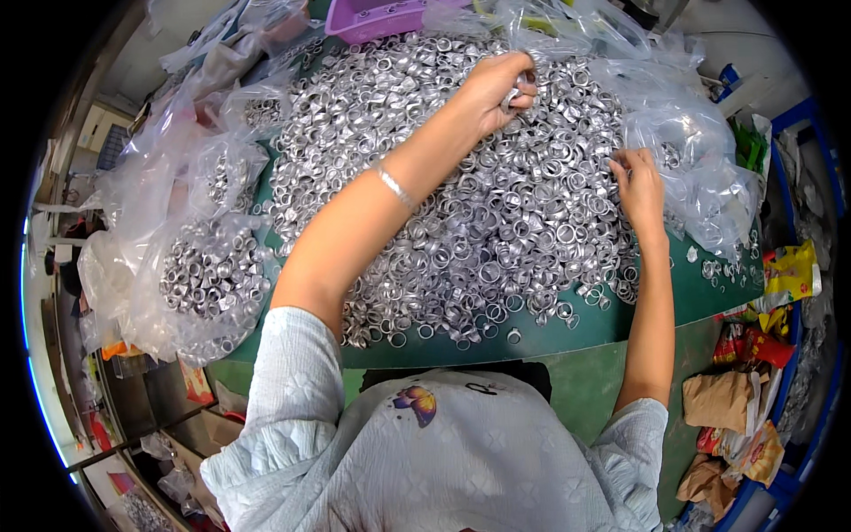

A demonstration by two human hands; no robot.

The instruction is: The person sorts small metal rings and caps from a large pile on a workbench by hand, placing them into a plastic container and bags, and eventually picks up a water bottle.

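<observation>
A wide heap of silver-coloured metal rings [496,257] covers much of the green tabletop [585,332]. My left hand [498,93] reaches across to the far part of the heap, its fingers curled round a few rings [511,97]. A pale bracelet [393,185] circles that forearm. At the heap's right edge is my right hand [640,184], with bent fingers and thumb drawn near each other over the rings. Whatever sits between those fingertips is too small to make out.
Clear plastic bags with more rings [213,275] lie on the left, and another clear bag [700,168] is on the right. A purple basket [390,18] stands at the far edge. Blue shelving [802,310] and brown paper bags [716,399] are at the right.
</observation>
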